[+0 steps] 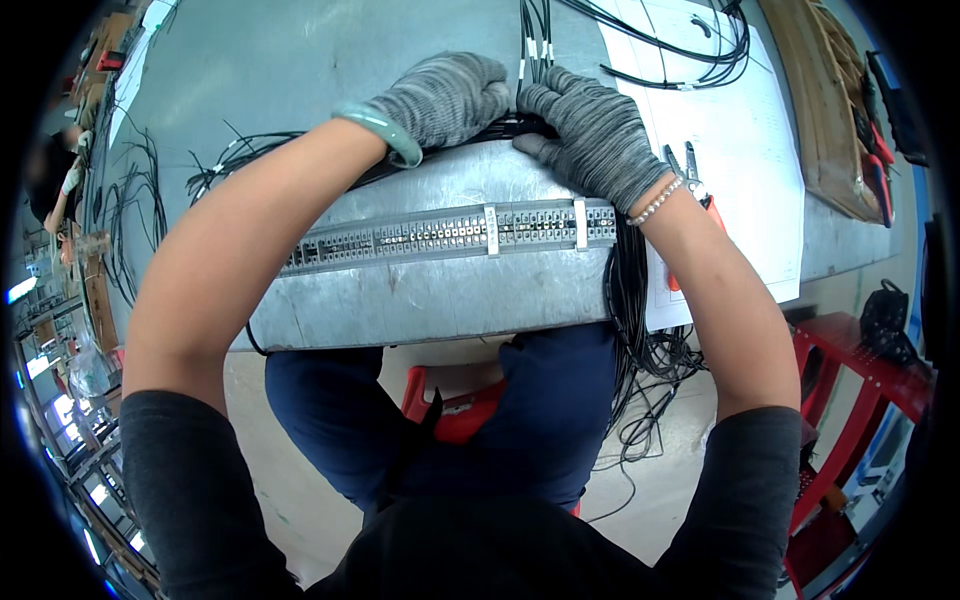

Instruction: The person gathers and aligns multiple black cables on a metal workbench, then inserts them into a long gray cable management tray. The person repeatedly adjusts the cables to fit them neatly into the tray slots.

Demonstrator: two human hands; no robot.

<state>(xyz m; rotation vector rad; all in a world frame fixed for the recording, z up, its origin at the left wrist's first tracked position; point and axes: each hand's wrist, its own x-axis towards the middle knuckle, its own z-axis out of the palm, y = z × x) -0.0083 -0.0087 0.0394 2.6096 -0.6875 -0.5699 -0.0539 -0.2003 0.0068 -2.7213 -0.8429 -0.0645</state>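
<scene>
- Left hand (pixel 445 98) in a grey knit glove, curled into a near fist, pressing down on the black wires (pixel 500 128) at the far edge of the metal plate (pixel 420 300); green bangle (pixel 385 130) on that wrist.
- Right hand (pixel 590 130) in the same kind of glove, just beside the left, fingers bent and closed over the same wires, thumb tucked under at the plate's edge; bead bracelet (pixel 655 203) on that wrist.
- Black wires gathered between the two hands, running up the table (pixel 300 50) past white sleeves (pixel 535 48), and also trailing left in loose loops and down the plate's right side toward the floor.
- Metal plate lying on the near edge of the table, tilted toward the body, with a long strip of grey terminal blocks (pixel 450 235) across its middle.
- Red-handled pliers (pixel 695 190) on a white paper sheet (pixel 740 140), just right of the right wrist.
- More red-handled tools (pixel 878 150) at the far right edge, well apart from the hands.
- Red stool (pixel 460 410) under the lap.
</scene>
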